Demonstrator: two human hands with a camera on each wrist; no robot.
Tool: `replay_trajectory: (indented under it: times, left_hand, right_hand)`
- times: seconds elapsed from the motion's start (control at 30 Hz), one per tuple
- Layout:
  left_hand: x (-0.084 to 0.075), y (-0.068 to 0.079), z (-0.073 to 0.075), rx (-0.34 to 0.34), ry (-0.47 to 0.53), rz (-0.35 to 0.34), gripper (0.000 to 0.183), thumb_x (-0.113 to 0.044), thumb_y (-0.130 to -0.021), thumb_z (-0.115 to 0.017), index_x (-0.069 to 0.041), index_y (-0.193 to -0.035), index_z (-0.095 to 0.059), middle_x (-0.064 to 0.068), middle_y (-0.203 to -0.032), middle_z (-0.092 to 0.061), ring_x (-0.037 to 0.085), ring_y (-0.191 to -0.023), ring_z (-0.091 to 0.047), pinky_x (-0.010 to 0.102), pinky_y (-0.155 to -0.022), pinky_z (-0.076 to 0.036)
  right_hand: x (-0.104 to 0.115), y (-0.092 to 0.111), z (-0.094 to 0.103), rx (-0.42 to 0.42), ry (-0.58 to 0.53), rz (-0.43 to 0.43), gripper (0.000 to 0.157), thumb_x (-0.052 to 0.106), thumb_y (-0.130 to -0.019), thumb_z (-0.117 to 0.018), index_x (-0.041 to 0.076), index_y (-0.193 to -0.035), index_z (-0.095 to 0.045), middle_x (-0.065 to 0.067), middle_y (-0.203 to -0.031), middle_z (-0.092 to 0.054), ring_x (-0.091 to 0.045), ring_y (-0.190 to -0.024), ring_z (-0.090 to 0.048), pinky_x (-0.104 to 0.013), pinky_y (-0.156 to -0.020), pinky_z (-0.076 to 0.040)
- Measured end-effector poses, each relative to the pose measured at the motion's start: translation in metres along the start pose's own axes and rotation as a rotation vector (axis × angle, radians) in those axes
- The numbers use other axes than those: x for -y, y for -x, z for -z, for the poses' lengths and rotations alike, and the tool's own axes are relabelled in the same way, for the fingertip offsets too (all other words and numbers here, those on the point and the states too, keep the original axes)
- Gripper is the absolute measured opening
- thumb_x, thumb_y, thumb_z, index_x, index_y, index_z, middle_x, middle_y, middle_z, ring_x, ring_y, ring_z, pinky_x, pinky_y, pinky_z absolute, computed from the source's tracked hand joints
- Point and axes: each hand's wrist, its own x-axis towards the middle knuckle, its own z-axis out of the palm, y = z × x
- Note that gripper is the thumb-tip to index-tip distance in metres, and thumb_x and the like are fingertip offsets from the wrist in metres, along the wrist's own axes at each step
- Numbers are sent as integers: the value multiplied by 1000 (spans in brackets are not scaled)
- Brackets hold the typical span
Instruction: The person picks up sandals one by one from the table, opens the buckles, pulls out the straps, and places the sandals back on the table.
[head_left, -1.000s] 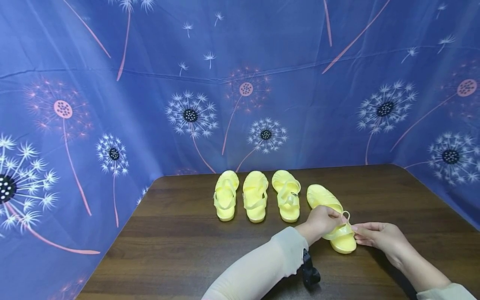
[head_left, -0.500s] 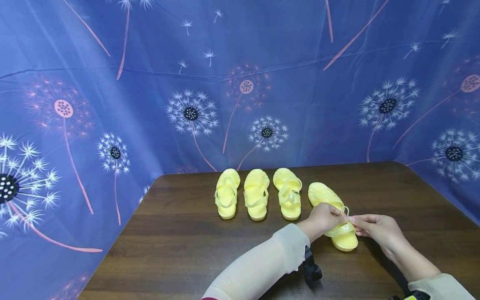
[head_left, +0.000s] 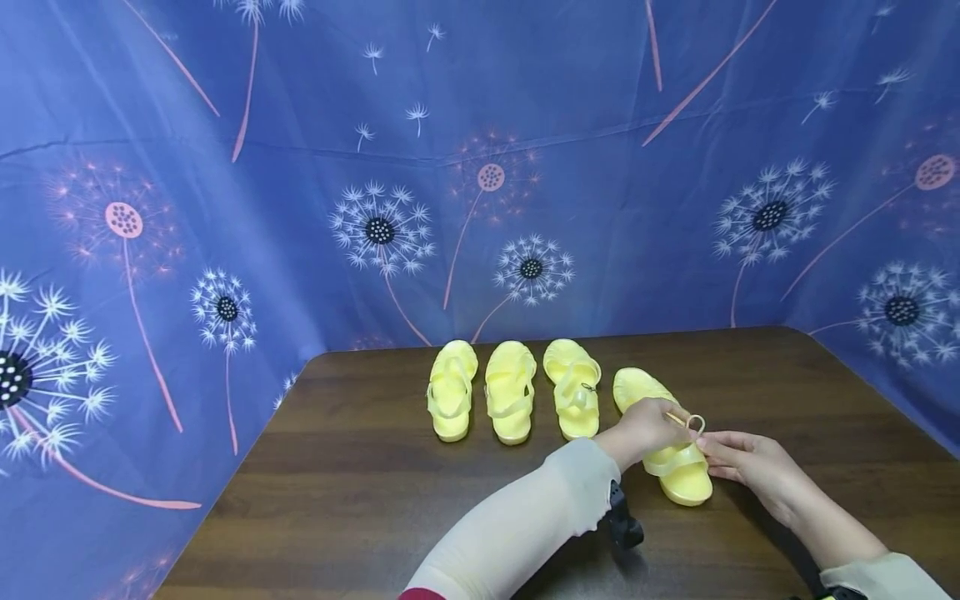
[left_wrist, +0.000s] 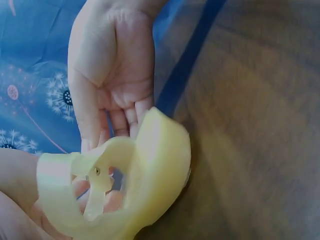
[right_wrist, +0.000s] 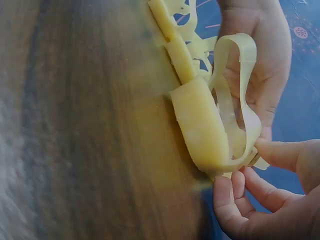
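Note:
A yellow jelly sandal [head_left: 687, 485] lies on the table, its toe angled to the back left. My left hand [head_left: 647, 429] reaches over its middle, fingertips on the strap. A small loop of strap [head_left: 697, 422] stands up between the two hands. My right hand [head_left: 750, 467] comes in from the sandal's right side and pinches the strap where it meets the side. In the right wrist view, the thumb and fingers of the right hand [right_wrist: 280, 200] close on the strap end. The left wrist view shows a small metal stud [left_wrist: 97, 171] on the strap.
Three more yellow sandals [head_left: 450, 400], [head_left: 511, 400], [head_left: 576, 404] stand in a row to the left, toes toward the back. The brown wooden table [head_left: 360, 517] ends at a blue dandelion-print cloth [head_left: 615, 208]. A black wrist strap [head_left: 624, 521] hangs below my left sleeve.
My right hand has moved slightly left and up onto the strap. My left fingers have shifted a little up along the strap, whose loop now stands rounder. The other sandals have stayed put.

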Motion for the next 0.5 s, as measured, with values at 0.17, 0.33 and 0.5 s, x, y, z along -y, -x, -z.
replay_trajectory:
  times: [0.17,0.33,0.5]
  left_hand:
    - [-1,-8,5,66,-170,-147,15,-26,-85,-75,-21,-99,-74,-7,-87,-72,0,-78,-61,17,-67,-49]
    - [-4,-14,8,100,-287,-255,6,-22,-87,-73,-21,-93,-74,-14,-84,-69,-5,-75,-56,12,-66,-45]
    - [-5,-16,6,73,-274,-244,5,-21,-86,-75,-17,-85,-73,-13,-74,-67,-4,-68,-53,11,-61,-44]
  right_hand:
    - [-3,0,-3,-7,25,-18,66,38,-100,-51,-16,-137,-40,-6,-122,-62,-2,-94,-61,-34,-92,-49]
    - [0,-1,-8,-24,27,-21,66,36,-101,-51,-18,-136,-39,-12,-125,-61,-2,-93,-62,-32,-94,-48]
    - [4,-1,-9,-35,-7,-47,67,35,-99,-54,-20,-133,-41,-11,-124,-62,-1,-91,-63,-37,-97,-48]
